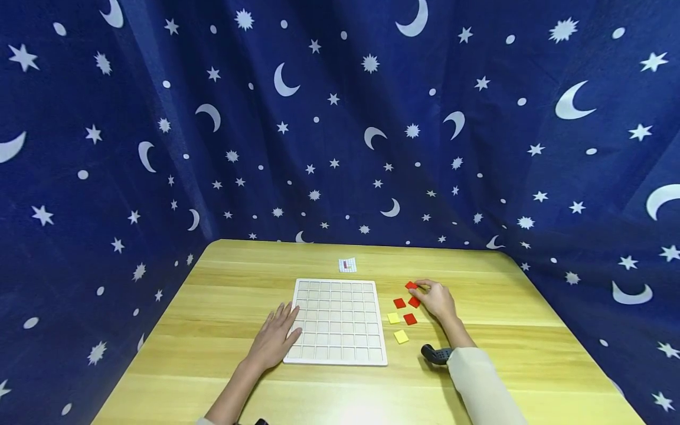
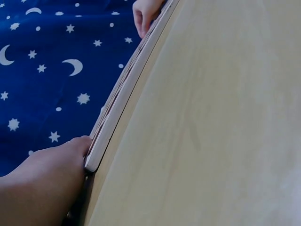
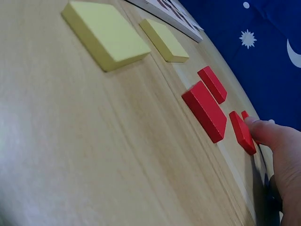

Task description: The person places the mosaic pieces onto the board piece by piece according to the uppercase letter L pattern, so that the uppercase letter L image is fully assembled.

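Glare whitens the table [image 1: 362, 408] nearest the viewer; wrist views look softer.

We see a deep blue curtain [image 1: 345, 147] rising behind the table [image 1: 186, 330] and along both its sides, creased in soft vertical folds. Pale crescent moons [image 1: 417, 22], stars [image 1: 370, 63] and oval dots [image 1: 343, 35] are scattered across it. The table is light yellowish wood, its grain running from side to side in our head view, and its far corners are rounded. Near us, a glare [image 1: 363, 413] whitens the wood. Our wrist views catch the same curtain in their upper corners.
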The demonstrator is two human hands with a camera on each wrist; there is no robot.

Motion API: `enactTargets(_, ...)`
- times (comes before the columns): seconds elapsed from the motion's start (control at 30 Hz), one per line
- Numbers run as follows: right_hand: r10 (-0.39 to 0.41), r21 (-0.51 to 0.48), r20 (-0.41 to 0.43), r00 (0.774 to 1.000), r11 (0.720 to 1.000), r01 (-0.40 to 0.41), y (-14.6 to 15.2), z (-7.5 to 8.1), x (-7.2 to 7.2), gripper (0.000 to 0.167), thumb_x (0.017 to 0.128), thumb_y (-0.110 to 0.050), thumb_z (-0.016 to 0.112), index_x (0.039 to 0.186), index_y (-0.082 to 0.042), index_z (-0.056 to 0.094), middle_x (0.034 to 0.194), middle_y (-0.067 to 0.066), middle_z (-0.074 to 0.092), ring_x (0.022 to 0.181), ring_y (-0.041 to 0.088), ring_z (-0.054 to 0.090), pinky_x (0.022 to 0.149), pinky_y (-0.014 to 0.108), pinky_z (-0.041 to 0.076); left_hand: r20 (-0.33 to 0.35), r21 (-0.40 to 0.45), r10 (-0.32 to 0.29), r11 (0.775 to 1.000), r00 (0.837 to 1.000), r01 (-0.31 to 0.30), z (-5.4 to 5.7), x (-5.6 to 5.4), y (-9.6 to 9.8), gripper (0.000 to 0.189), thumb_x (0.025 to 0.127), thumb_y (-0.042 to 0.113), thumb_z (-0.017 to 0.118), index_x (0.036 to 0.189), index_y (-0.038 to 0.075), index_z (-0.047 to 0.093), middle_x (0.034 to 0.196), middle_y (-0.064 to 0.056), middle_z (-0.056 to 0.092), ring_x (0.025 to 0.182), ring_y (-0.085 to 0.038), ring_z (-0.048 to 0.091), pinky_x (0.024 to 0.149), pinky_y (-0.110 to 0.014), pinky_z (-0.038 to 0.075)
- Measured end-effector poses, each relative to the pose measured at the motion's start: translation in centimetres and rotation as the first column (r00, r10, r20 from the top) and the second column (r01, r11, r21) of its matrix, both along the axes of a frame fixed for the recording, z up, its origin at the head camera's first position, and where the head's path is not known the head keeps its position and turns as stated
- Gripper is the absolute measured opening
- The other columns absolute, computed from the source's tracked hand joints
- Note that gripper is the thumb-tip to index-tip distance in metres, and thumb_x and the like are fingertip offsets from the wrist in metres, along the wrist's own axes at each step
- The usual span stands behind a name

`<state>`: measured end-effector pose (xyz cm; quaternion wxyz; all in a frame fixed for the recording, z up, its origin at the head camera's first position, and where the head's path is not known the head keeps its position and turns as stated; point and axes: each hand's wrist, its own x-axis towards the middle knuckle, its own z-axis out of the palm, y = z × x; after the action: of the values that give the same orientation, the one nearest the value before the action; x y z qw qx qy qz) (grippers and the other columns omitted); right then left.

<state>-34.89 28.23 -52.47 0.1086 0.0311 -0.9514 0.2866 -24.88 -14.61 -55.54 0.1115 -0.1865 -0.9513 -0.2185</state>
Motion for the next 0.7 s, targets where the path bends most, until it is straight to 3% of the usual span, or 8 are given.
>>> enactTargets(0.1,-0.017,0.000,0.008,1.000,1.000,0.017,0.0,0.1,0.0,0.041,0.083,-0.039,0.067,0.111,-0.009,0.066,0.101,0.023,0.065,0.087,0.035,0.063,0.058,0.040,0.051,-0.001,0.000,0.002,1.000,1.000,-0.002,0.2,0.0,0.3,0.055,0.096,0.041,0.043,0.142,0.010,0.038,0.146,-0.014,0.031,0.136,-0.031,0.020,0.112,-0.045,0.013)
enactTargets(0.23,-0.036,-0.028,-0.007,0.999,0.999,0.035,-0.2,0.2,-0.1,0.039,0.082,-0.036,0.068,0.110,-0.008,0.067,0.077,0.014,0.067,0.055,0.019,0.055,0.044,0.029,0.039,0.005,0.010,-0.006,1.000,1.000,0.006,0.4,0.0,0.7,0.055,0.096,0.042,0.043,0.141,0.009,0.039,0.146,-0.014,0.032,0.136,-0.031,0.020,0.112,-0.044,0.013)
enactTargets(0.33,-0.023,-0.075,-0.042,0.999,0.997,0.020,-0.9,0.6,-0.1,0.037,0.082,-0.033,0.069,0.109,-0.007,0.067,0.051,0.000,0.051,0.042,0.009,0.035,0.038,0.024,0.028,0.016,0.035,-0.006,0.999,1.000,0.006,0.3,0.0,0.9,0.055,0.096,0.042,0.043,0.140,0.009,0.040,0.145,-0.015,0.032,0.136,-0.031,0.021,0.112,-0.045,0.015)
enactTargets(0.4,0.010,-0.109,-0.086,0.996,0.994,-0.019,-1.7,1.1,-0.1,0.035,0.083,-0.031,0.069,0.108,-0.006,0.067,0.044,-0.006,0.037,0.038,0.007,0.027,0.035,0.022,0.024,0.029,0.079,0.003,0.997,1.000,-0.006,0.3,-0.1,0.9,0.054,0.096,0.042,0.044,0.140,0.009,0.041,0.145,-0.015,0.032,0.136,-0.031,0.021,0.112,-0.044,0.016)
enactTargets(0.57,0.102,-0.173,-0.183,0.978,0.976,-0.135,-4.8,2.4,0.0,0.030,0.082,-0.026,0.071,0.106,-0.008,0.068,0.043,-0.009,0.024,0.036,0.003,0.019,0.034,0.019,0.018,0.052,0.215,0.029,0.976,0.998,-0.040,0.4,-0.4,1.1,0.052,0.095,0.037,0.050,0.138,0.008,0.043,0.144,-0.016,0.034,0.134,-0.031,0.026,0.111,-0.044,0.020)
enactTargets(0.7,0.182,-0.185,-0.186,0.966,0.959,-0.216,-7.9,2.5,0.4,0.027,0.082,-0.023,0.071,0.106,-0.010,0.068,0.045,-0.009,0.024,0.037,0.002,0.017,0.035,0.019,0.016,0.052,0.233,0.025,0.972,0.998,-0.036,0.4,-0.7,1.2,0.054,0.093,0.033,0.054,0.139,0.007,0.042,0.143,-0.015,0.036,0.134,-0.030,0.027,0.111,-0.044,0.020)
